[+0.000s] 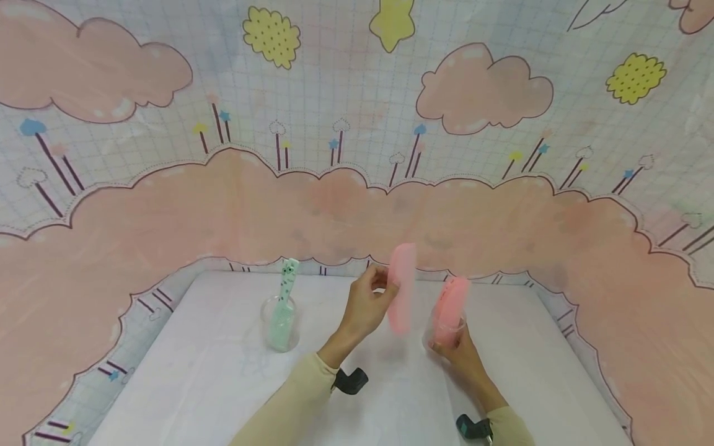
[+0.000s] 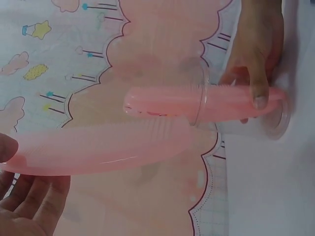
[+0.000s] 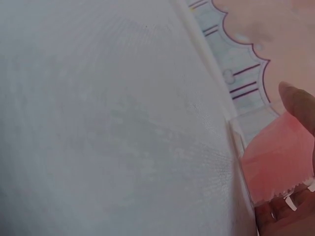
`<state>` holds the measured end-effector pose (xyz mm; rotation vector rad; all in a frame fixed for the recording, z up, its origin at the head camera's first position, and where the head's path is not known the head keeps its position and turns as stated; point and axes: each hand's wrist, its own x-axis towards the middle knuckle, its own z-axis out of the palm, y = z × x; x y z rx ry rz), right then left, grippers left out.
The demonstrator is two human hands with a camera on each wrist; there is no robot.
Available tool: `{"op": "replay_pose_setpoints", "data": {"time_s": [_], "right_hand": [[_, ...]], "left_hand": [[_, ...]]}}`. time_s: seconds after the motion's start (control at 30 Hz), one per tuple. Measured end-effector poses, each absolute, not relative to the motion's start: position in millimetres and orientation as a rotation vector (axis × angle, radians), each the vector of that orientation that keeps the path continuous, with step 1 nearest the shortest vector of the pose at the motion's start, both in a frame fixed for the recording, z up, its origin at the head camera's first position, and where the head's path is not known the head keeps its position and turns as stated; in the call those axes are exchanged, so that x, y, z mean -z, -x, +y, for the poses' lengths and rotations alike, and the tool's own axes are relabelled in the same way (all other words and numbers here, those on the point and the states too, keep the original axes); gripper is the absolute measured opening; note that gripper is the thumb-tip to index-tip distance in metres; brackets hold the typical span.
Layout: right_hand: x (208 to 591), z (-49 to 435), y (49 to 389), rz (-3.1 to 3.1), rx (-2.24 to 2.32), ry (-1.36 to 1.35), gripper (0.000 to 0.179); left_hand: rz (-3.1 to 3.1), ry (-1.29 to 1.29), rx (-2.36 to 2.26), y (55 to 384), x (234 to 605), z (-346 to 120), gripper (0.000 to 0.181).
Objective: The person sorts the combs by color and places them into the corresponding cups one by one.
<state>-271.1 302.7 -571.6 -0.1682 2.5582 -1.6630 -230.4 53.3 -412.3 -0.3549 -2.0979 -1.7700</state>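
Observation:
My left hand (image 1: pixel 364 305) pinches a pale pink comb (image 1: pixel 401 291) by its side, between thumb and fingers. This comb is held upright above the table, left of a clear cup (image 2: pixel 236 127). A deeper pink comb (image 1: pixel 456 294) with dark marks leans in that cup, its upper end sticking out past the rim. My right hand (image 1: pixel 460 354) grips the cup low down, thumb and fingers round its wall. In the right wrist view, the cup and the deeper pink comb's lower end (image 3: pixel 275 162) show beside the fingers.
To the left stands a second clear cup (image 1: pixel 266 317) with a mint green comb (image 1: pixel 286 291) in it, its patterned end poking out on top. A white cloth covers the table (image 1: pixel 212 347). Behind hangs a backdrop (image 1: pixel 334 210) printed with clouds and stars.

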Motion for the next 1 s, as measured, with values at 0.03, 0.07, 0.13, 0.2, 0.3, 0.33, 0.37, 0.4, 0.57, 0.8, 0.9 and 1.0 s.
{"op": "replay_pose_setpoints", "data": {"time_s": [0.03,0.07,0.13,0.2,0.3,0.33,0.37,0.4,0.57,0.8,0.9,1.0], "right_hand": [[571.2,302.5,271.0,2.555,1.667,0.166,0.100],[570.8,302.4,270.9,2.557,1.663,0.167,0.100],[570.4,302.4,270.8,2.559,1.659,0.166,0.101],[570.7,302.6,270.9,2.561,1.657,0.165,0.100],[571.7,302.9,271.0,2.557,1.668,0.173,0.098],[572.0,302.8,271.1,2.551,1.674,0.177,0.096],[572.2,302.9,271.0,2.547,1.680,0.178,0.095],[572.3,303.0,270.9,2.545,1.684,0.185,0.095],[568.8,304.2,270.3,2.511,1.715,0.170,0.095],[571.8,300.2,264.1,2.550,1.671,0.113,0.103],[574.2,297.5,261.8,2.593,1.632,0.101,0.104],[573.2,298.1,262.7,2.623,1.638,0.103,0.102]], "left_hand": [[-2.100,0.358,1.763,226.9,407.1,54.9,0.015],[-2.104,0.361,1.759,224.5,403.0,56.4,0.014],[-2.111,0.364,1.758,219.7,395.2,59.0,0.014],[-2.108,0.374,1.764,213.2,385.7,61.2,0.014],[-2.090,0.396,1.771,209.0,377.9,65.0,0.014],[-2.084,0.403,1.772,207.9,375.8,66.3,0.014],[-2.077,0.407,1.774,207.5,374.3,67.7,0.014],[-2.070,0.414,1.778,208.2,373.8,69.1,0.014],[-2.047,0.420,1.822,226.9,385.6,78.4,0.015],[-2.044,0.421,1.823,251.2,412.5,95.0,0.013],[-2.056,0.449,1.819,251.9,415.8,101.0,0.014],[-2.050,0.472,1.817,255.3,416.8,106.9,0.014]]}}
